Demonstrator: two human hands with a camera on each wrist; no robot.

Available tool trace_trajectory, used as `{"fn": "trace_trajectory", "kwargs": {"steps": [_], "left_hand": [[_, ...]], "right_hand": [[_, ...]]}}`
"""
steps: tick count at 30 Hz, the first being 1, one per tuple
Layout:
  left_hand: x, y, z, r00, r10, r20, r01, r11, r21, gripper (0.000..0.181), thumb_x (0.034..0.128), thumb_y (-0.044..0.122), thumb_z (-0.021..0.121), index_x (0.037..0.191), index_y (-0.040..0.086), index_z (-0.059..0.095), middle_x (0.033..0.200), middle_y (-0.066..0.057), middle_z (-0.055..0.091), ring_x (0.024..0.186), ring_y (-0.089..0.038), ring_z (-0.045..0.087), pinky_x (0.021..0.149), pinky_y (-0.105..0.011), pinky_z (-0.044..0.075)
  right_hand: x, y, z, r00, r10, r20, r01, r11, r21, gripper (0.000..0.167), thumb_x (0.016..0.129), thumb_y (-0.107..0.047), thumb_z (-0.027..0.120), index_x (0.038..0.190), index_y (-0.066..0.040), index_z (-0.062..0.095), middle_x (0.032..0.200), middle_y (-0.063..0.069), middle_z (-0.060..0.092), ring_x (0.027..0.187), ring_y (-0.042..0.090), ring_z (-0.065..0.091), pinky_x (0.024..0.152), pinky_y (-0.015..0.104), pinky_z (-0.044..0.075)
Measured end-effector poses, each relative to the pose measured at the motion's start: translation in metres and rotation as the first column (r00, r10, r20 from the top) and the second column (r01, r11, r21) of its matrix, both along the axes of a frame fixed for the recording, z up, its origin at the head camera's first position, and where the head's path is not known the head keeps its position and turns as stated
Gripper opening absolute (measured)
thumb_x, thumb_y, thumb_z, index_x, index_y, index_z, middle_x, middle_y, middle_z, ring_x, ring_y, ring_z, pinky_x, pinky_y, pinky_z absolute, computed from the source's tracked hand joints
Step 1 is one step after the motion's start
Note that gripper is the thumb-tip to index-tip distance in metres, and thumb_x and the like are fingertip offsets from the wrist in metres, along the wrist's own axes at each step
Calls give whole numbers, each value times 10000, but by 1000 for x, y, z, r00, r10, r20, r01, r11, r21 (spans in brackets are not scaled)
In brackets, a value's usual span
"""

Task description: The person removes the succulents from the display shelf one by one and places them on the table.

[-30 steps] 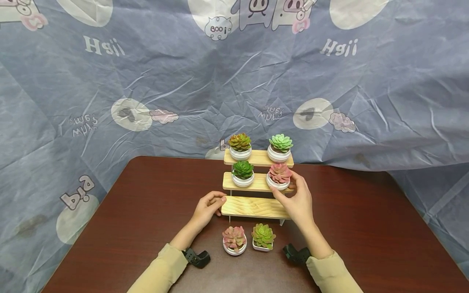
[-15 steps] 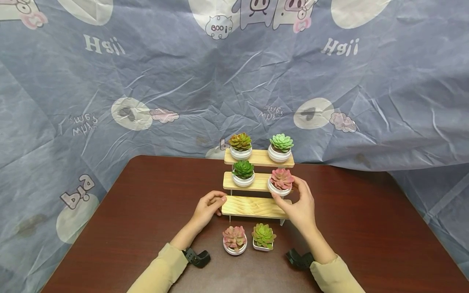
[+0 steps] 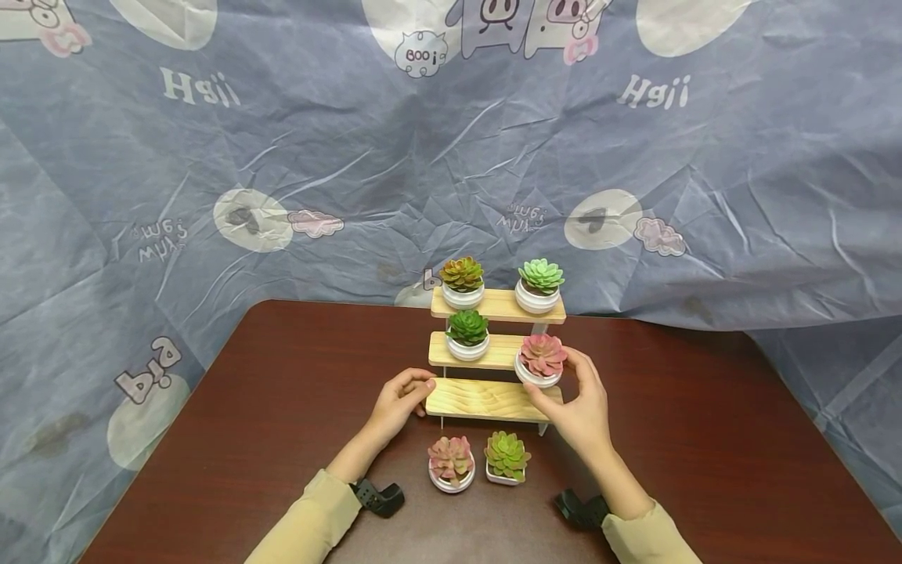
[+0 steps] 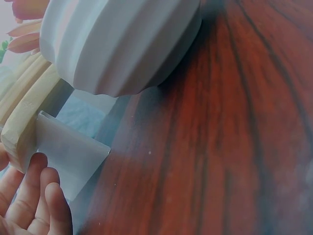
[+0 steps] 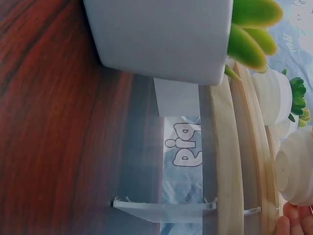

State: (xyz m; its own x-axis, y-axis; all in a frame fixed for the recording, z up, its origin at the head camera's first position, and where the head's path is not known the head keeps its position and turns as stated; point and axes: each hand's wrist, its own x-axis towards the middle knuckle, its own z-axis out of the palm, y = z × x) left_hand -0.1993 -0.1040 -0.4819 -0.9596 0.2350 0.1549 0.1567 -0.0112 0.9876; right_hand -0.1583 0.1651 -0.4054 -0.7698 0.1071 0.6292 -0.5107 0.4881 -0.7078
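Note:
My right hand (image 3: pixel 583 398) holds a round white pot with a pink succulent (image 3: pixel 543 357) at the right end of a three-tier wooden stand (image 3: pixel 486 398), thumb and fingers on its sides. The pot's underside shows in the right wrist view, so this potted succulent (image 5: pixel 295 169) is off the boards. At the stand's left end, my left hand (image 3: pixel 396 403) grips the lowest board, thumb on top and fingers below; the left wrist view shows those fingers (image 4: pixel 36 183) by the board's corner. A dark green succulent (image 3: pixel 468 329) sits on the middle board's left.
On the top board stand a reddish-green succulent (image 3: pixel 462 280) and a mint-green one (image 3: pixel 540 283). In front of the stand, on the dark wood table (image 3: pixel 296 439), are a pink-green succulent (image 3: pixel 451 464) and a light green one in a square pot (image 3: pixel 506 457). A printed cloth (image 3: pixel 395 157) hangs behind.
My right hand has brought the pink succulent from the middle board toward me, slightly down and right, to above the lowest board's right end. The left hand stays put.

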Motion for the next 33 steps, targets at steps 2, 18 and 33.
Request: {"fn": "trace_trajectory", "kwargs": {"steps": [2, 18, 33], "left_hand": [[-3, 0, -7, 1000, -4, 0, 4, 1000, 13, 216, 946, 87, 566, 1117, -40, 598, 784, -22, 626, 633, -243, 547, 586, -357, 518], [-6, 0, -19, 993, 5, -119, -1, 999, 36, 211, 938, 189, 594, 1079, 35, 620, 783, -2, 646, 594, -137, 541, 534, -284, 503], [6, 2, 9, 1000, 8, -17, -8, 1000, 0, 207, 945, 69, 560, 1101, -65, 592, 826, -99, 644, 630, -263, 544, 583, -351, 514]], "right_hand": [[-4, 4, -10, 1000, 5, -7, -5, 1000, 10, 638, 591, 42, 850, 1162, 47, 567, 1122, 161, 572, 1011, 99, 506, 914, 150, 351], [6, 11, -27, 998, 52, -37, -49, 996, 74, 708, 545, 56, 870, 1177, 39, 553, 1121, 144, 569, 1029, 26, 486, 937, 141, 345], [37, 10, -11, 996, 83, -28, -81, 993, 83, 688, 520, 130, 834, 1137, 120, 530, 1090, 213, 552, 1038, 4, 478, 918, 109, 346]]}}
